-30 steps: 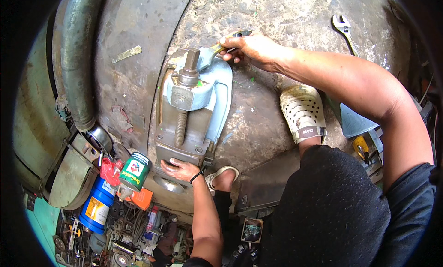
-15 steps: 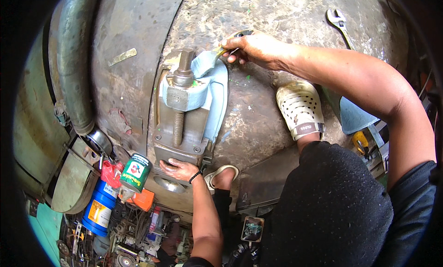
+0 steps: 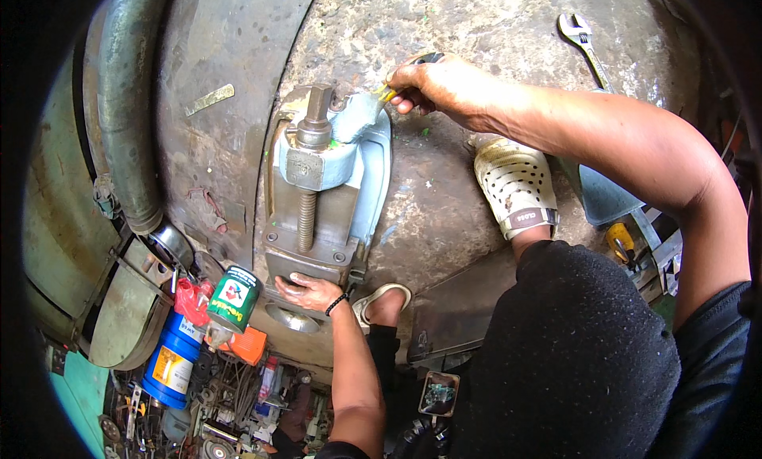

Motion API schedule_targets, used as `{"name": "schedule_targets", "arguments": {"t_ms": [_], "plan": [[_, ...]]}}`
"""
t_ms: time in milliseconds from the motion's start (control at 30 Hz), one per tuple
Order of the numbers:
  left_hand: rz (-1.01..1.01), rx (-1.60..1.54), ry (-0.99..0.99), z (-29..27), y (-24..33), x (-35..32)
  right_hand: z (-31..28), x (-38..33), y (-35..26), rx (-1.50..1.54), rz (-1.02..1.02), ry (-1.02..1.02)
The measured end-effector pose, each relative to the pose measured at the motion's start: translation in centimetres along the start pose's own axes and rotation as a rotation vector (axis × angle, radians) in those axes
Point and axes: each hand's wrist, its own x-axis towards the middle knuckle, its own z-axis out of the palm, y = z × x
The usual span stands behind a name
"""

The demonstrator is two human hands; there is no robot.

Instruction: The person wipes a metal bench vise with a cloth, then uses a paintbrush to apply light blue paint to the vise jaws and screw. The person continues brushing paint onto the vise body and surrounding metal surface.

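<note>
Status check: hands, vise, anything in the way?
Right hand grips paintbrush at part-painted blue vise. Left hand on its near end. Adjustable wrench lies apart, upper right.

A workshop, by the look of it one for metalwork or repairs — the grimy, paint-flecked floor [image 3: 444,185] bears a heavy vise [image 3: 319,170] and an adjustable wrench [image 3: 590,54], with a thick metal pipe [image 3: 133,102] off to the left. Near a blue bucket [image 3: 173,364], tools and machine parts [image 3: 218,418] crowd together — greasy-looking, jumbled and densely packed.
</note>
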Motion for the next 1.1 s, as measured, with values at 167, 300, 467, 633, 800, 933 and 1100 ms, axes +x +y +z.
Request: {"name": "schedule_targets", "arguments": {"t_ms": [167, 300, 467, 633, 800, 933, 1100], "plan": [[-0.007, 0.014, -0.002, -0.1, 0.0, 0.0, 1.0, -1.3, -0.8, -0.027, 0.022, 0.076], [0.001, 0.000, 0.006, 0.0, -0.1, 0.0, 1.6, -2.2, -1.2, -0.034, -0.007, 0.110], [0.003, 0.010, 0.023, 0.2, -0.4, -0.1, 2.4, -2.9, -2.3, -0.068, -0.010, 0.131], [0.018, 0.009, 0.042, 0.3, -0.5, -0.1, 3.0, -3.6, -3.4, -0.111, -0.014, 0.117], [0.044, -0.017, 0.067, 0.3, -0.6, -0.1, 3.4, -3.8, -4.2, -0.146, -0.018, 0.097], [0.025, -0.018, 0.061, 0.4, -0.7, -0.1, 3.7, -3.8, -4.4, -0.170, -0.025, 0.101], [0.042, -0.017, 0.071, 0.4, -0.9, -0.1, 4.2, -3.8, -4.4, -0.118, -0.071, 0.147]]}}
